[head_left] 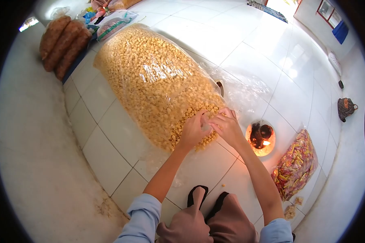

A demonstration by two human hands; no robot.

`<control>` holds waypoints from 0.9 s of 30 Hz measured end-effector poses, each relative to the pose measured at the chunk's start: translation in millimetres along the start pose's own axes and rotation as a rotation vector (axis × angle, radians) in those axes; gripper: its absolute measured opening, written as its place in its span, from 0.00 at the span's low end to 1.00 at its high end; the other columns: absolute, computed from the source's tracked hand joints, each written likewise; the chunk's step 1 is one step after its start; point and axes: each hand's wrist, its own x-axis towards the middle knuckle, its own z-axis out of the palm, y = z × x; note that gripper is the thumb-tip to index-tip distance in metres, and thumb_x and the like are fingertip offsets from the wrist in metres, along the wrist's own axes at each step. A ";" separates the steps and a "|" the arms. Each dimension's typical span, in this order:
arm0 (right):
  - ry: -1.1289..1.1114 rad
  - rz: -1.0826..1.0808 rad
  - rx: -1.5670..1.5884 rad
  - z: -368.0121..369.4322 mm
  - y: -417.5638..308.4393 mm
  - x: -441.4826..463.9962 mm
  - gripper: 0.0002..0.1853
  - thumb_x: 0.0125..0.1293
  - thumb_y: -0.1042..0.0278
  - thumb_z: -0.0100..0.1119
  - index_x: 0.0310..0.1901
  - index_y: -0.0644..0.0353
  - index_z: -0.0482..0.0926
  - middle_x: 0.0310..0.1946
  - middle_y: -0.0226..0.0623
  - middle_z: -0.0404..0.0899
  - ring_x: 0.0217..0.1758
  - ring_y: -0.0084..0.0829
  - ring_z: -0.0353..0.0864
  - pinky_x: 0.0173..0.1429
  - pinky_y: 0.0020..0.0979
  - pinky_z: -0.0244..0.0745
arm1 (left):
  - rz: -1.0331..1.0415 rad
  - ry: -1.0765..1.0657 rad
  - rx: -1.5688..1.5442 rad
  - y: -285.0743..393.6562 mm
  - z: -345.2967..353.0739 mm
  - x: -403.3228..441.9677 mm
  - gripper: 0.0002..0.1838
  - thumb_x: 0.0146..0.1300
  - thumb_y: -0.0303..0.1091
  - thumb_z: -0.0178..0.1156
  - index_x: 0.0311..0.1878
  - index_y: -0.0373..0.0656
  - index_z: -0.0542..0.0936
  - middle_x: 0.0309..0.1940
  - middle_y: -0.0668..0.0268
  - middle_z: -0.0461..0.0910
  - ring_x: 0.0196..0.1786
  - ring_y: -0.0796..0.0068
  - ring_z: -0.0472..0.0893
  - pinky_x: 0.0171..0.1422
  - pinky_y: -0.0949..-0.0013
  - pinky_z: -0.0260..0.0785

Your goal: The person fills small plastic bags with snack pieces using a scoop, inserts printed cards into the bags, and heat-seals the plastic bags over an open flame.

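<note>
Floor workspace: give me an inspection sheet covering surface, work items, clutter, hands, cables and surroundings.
Surface: pale tiled floor, with a loose crumb in front of the feet.
Work items: large clear bag of yellowish pieces lying down, some exposed at its near end; small clear item, apparently a bag, between the hands.
Clutter: crumpled clear plastic beside the large bag; bag of colourful packets at right.
Hands: left hand and right hand meet at the small clear item; exact grip unclear.
Cables: nothing seen.
Surroundings: dish with an open flame near the right arm; long brown-filled bags by the wall.
</note>
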 end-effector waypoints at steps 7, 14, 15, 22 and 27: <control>-0.081 0.248 0.369 -2.5 -1.4 3.1 0.07 0.56 0.68 0.56 0.35 0.58 0.78 0.33 0.33 0.76 0.41 0.35 0.70 0.54 0.36 0.61 | 0.161 0.034 0.166 -14.3 4.5 0.6 0.16 0.42 0.30 0.65 0.35 0.40 0.72 0.22 0.63 0.73 0.26 0.66 0.75 0.31 0.66 0.67; -0.102 0.150 0.275 3.2 8.1 7.8 0.07 0.60 0.66 0.53 0.36 0.57 0.78 0.25 0.32 0.78 0.36 0.35 0.72 0.51 0.34 0.63 | 0.198 0.242 0.295 -4.9 -4.9 -3.5 0.17 0.43 0.30 0.64 0.39 0.46 0.73 0.24 0.68 0.74 0.31 0.69 0.75 0.38 0.67 0.64; -0.104 0.148 0.275 5.6 5.1 8.7 0.07 0.60 0.66 0.53 0.36 0.57 0.78 0.25 0.32 0.78 0.36 0.35 0.72 0.51 0.34 0.63 | 0.197 0.244 0.296 -2.8 -4.9 -3.9 0.17 0.43 0.30 0.64 0.39 0.46 0.73 0.24 0.68 0.74 0.31 0.69 0.75 0.38 0.67 0.64; 0.020 0.340 0.462 13.8 6.1 6.6 0.07 0.59 0.66 0.54 0.36 0.58 0.77 0.31 0.36 0.77 0.38 0.37 0.73 0.51 0.38 0.64 | -0.134 0.049 0.113 -26.4 -9.3 -21.4 0.16 0.48 0.33 0.64 0.40 0.44 0.73 0.31 0.64 0.77 0.30 0.67 0.77 0.34 0.68 0.68; -0.178 0.432 0.086 97.2 46.1 -44.5 0.34 0.49 0.64 0.63 0.57 0.63 0.60 0.58 0.46 0.59 0.61 0.45 0.57 0.64 0.38 0.55 | -0.225 0.303 -0.059 -50.3 -19.1 -45.2 0.13 0.52 0.34 0.62 0.38 0.42 0.72 0.32 0.62 0.78 0.33 0.68 0.78 0.38 0.69 0.70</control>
